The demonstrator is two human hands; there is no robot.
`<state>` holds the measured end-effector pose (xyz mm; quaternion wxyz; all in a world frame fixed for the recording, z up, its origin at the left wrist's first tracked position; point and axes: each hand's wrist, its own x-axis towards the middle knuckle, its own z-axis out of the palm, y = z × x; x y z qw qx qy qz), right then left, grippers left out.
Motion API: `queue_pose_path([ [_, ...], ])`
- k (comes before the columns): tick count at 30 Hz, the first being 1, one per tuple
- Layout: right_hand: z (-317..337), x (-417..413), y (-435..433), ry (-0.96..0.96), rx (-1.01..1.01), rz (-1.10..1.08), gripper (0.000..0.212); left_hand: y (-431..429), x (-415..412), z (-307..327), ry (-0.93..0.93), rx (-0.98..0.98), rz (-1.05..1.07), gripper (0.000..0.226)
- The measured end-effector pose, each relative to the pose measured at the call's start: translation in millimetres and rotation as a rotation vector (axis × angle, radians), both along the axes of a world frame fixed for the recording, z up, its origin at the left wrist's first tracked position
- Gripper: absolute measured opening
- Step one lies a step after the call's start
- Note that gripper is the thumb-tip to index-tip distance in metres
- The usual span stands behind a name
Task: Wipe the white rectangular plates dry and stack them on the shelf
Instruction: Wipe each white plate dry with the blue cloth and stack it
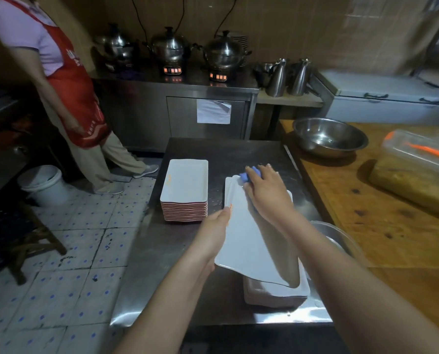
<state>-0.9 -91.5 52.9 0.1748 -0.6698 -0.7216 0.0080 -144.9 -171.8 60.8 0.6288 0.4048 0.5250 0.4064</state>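
My left hand (217, 227) grips the left edge of a white rectangular plate (249, 241) and holds it tilted above a low stack of plates (277, 295) on the steel table (187, 264). My right hand (267, 192) presses a blue cloth (247, 176) onto the plate's far end. To the left stands a taller stack of white plates (185, 192) with red-lined edges. The lower stack is partly hidden by the held plate and my right arm.
A steel bowl (329, 136) and a lidded plastic box (415, 169) sit on the wooden table at right. A glass bowl rim (338, 238) shows behind my right arm. A person in a red apron (72, 98) stands at left by a white bucket (43, 185). Pots line the back counter.
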Motion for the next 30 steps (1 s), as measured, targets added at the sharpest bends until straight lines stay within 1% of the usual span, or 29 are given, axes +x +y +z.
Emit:
queue_pose_path([
  [2,-4.2,7.5,-3.1,0.042,-0.003,-0.097,0.041,1.4,-4.5,-1.2,-0.013,0.007,0.018,0.029],
  [6,-12.9,9.0,-14.0,0.318,-0.007,-0.230,0.040,3.1,-9.7,-3.3,-0.015,0.011,0.046,0.032],
  [7,-13.8,8.1,-16.9,0.353,-0.010,-0.254,0.041,3.0,-9.5,-3.3,-0.019,0.007,0.059,0.032],
  [9,-17.0,4.4,-23.9,0.223,-0.023,-0.239,0.043,4.4,-9.6,-5.8,-0.031,-0.004,0.082,0.031],
  [11,-22.4,-3.1,-31.7,0.100,0.012,-0.196,0.046,7.2,-9.6,-7.0,-0.040,-0.007,0.110,0.032],
  [13,-21.5,-14.3,-42.2,0.071,-0.038,-0.170,0.046,11.3,-8.6,-7.9,-0.043,-0.009,0.145,0.032],
  [16,-13.8,-36.5,-55.6,0.090,-0.093,-0.076,0.047,16.6,-2.2,-3.5,-0.061,-0.016,0.198,0.030],
  [19,-3.8,-59.8,-68.1,0.101,-0.086,0.117,0.052,20.9,3.0,-1.4,-0.137,-0.024,0.235,0.031],
  [22,0.3,-67.9,-75.9,0.186,-0.179,0.194,0.060,23.5,3.1,-2.1,-0.192,-0.032,0.224,0.033],
  [24,0.6,-61.7,-77.7,0.161,-0.187,0.249,0.057,23.7,2.0,-1.7,-0.217,-0.030,0.234,0.033],
  [26,-2.7,-51.8,-80.1,0.064,-0.192,0.295,0.055,23.9,1.6,1.3,-0.186,-0.026,0.259,0.034],
  [28,-8.8,-40.6,-81.8,-0.097,-0.156,0.303,0.054,24.1,2.4,2.7,-0.126,-0.001,0.283,0.029],
  [30,-12.5,-27.3,-82.0,-0.143,-0.135,0.240,0.054,23.8,4.1,4.0,-0.101,0.020,0.299,0.025],
])
